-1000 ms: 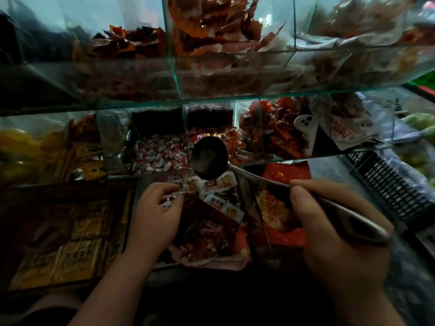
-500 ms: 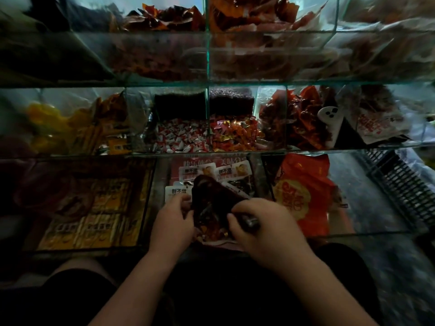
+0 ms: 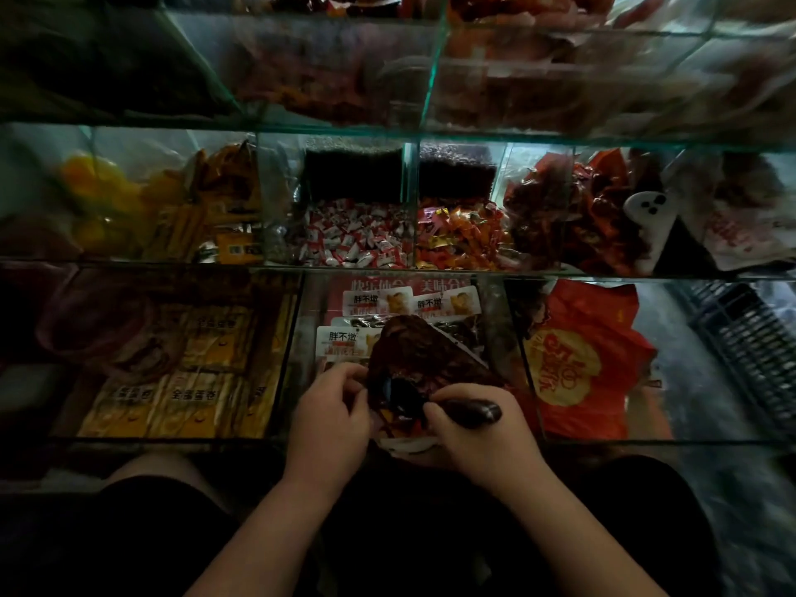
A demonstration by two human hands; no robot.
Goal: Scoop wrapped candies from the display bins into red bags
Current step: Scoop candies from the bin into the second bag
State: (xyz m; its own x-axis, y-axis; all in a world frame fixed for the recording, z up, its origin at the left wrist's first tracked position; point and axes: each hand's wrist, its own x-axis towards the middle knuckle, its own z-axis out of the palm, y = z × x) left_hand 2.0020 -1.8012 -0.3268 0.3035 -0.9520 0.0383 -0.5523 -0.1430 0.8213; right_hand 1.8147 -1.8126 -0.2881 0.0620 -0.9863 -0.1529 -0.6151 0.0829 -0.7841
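A dark red bag stands open over the near middle bin, with wrapped candies showing inside its mouth. My left hand pinches the bag's left edge. My right hand grips the handle of a metal scoop, whose bowl is tipped into the bag's mouth. In the middle row sit a bin of red-and-white wrapped candies and a bin of orange and yellow wrapped candies.
Glass bins rise in three tiers. A red bag with a gold print lies in the near right bin, yellow packets in the near left bin, white-labelled packs behind my bag. A black crate is at right.
The scoop came down from the middle row to the bag's mouth, and my right hand slid in close to my left. The view pulled back and down.
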